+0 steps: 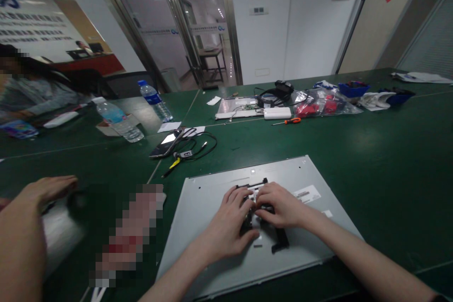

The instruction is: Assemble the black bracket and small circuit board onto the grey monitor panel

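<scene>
Black parts [282, 239] sit on a big gray panel [198, 207] on the green table [396, 170], with the left hand [235, 219] and right hand [279, 205] curled over them, though I can't tell if they pinch anything, and an orange screwdriver [292, 121] lies farther back.

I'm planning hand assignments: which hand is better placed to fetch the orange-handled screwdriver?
Probably the right hand: it looks nearer the screwdriver, beyond the panel; the left hand sits farther left.

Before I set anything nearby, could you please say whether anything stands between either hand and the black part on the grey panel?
Nothing visible does: the left hand and right hand are both at the black part on the grey panel, partly hiding it.
</scene>
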### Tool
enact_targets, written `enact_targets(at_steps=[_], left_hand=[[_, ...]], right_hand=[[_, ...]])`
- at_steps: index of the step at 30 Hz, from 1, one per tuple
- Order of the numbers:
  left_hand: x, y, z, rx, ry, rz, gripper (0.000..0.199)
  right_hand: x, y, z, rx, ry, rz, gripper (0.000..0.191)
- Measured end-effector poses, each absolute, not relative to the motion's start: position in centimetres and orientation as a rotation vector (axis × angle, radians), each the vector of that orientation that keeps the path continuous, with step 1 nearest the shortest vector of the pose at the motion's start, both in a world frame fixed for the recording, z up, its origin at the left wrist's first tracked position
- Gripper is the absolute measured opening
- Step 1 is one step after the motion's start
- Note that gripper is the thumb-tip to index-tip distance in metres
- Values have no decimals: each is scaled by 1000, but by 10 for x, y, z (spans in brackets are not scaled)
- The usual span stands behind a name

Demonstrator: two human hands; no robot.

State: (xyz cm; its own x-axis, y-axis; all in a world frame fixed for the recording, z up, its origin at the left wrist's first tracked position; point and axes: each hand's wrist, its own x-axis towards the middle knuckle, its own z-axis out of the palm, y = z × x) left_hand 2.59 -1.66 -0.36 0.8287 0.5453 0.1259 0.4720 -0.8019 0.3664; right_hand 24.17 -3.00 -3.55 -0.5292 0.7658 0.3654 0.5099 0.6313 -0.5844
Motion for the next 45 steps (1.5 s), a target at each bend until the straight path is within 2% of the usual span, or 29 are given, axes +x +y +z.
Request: enact_targets(at_steps=[7, 15, 20, 26, 33, 45], left_hand=[[27, -17, -3, 2691, 735, 357, 49], [26, -16, -1, 2711, 681, 356, 52], [26, -15, -1, 2713, 658, 361, 51], [26, -15, -3, 2714, 667, 381, 38], [27, -14, -10, 2708, 680, 424, 34], [25, -15, -11, 2725, 680, 368, 54]], right_hand=[[241, -30, -37, -1010, -2252, 546, 4], [242, -30, -35, -990, -2279, 544, 11], [242, -29, -36, -985, -2293, 540, 8], [242, -30, -37, -966, -2311, 533, 14], [242, -32, -34, -991, -2321, 501, 18], [242, -30, -39, -996, -2210, 598, 9]])
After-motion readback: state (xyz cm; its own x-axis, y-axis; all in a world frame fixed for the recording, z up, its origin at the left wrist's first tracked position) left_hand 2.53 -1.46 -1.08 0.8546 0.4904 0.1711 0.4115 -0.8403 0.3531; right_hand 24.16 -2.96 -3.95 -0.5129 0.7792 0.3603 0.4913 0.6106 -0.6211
